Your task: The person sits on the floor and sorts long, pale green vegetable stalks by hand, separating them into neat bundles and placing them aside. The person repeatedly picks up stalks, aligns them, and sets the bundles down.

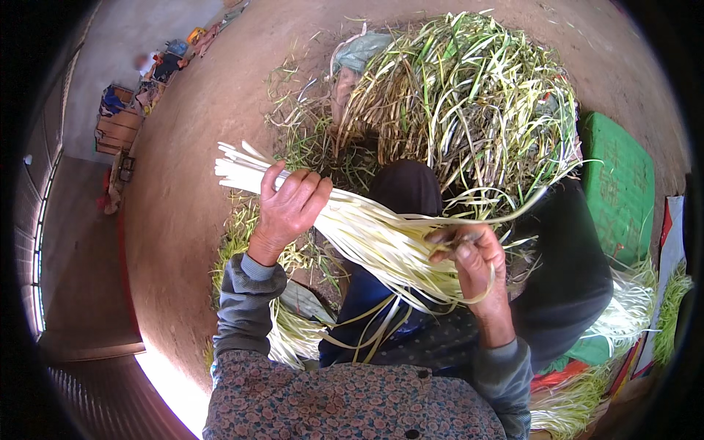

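Observation:
My left hand (294, 201) is wrapped around a bundle of blanched garlic shoots (374, 228), close to their white stem ends, which stick out past my thumb at the left. The pale yellow leaves fan out to the right over my lap. At that leafy end, my right hand (477, 256) pinches some thin leaves between thumb and fingers; one strand curls below the wrist side. A single long shoot (517, 213) extends from the bundle to the upper right. Beyond my knee lies a large heap of untrimmed shoots (473, 104) with brownish stems and soil.
A green block-like seat or cushion (619, 187) stands right of the heap. Pale shoots (627, 308) lie beside my right leg, and more (294, 333) lie at my left. A greenish sack (363, 50) shows by the heap. Boxes (118, 126) and clutter line the far wall.

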`<action>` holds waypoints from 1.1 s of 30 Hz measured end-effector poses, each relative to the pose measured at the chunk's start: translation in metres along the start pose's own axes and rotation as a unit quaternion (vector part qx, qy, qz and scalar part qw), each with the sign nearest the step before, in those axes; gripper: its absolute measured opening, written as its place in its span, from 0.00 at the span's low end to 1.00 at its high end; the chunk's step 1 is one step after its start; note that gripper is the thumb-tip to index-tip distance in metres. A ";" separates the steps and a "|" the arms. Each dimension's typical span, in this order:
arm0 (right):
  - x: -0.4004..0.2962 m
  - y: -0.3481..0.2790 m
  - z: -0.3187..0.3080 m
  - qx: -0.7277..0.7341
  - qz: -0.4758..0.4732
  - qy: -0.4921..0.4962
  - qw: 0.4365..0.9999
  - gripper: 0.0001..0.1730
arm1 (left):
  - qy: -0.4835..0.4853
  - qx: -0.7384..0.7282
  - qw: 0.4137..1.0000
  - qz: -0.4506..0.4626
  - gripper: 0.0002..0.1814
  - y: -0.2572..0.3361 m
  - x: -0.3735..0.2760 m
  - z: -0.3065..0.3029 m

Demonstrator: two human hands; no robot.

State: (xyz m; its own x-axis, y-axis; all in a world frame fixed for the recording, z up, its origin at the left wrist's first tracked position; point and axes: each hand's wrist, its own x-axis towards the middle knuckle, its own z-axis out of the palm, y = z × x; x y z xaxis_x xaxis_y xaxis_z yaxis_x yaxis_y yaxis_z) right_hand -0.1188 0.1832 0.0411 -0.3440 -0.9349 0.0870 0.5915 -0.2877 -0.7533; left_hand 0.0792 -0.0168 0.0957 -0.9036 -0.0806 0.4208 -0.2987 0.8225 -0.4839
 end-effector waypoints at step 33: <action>-0.069 -0.011 -0.040 -0.042 0.210 0.112 0.970 0.07 | -0.052 -0.052 0.997 -0.001 0.12 0.006 -0.006 0.011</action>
State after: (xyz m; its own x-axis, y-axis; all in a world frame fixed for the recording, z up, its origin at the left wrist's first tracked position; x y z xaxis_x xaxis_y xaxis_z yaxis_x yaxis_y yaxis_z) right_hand -0.1306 0.2591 0.0179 -0.2402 -0.8949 -0.3760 0.6555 0.1361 -0.7428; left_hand 0.0796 -0.0176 0.0817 -0.9320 -0.1357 0.3361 -0.2712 0.8763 -0.3982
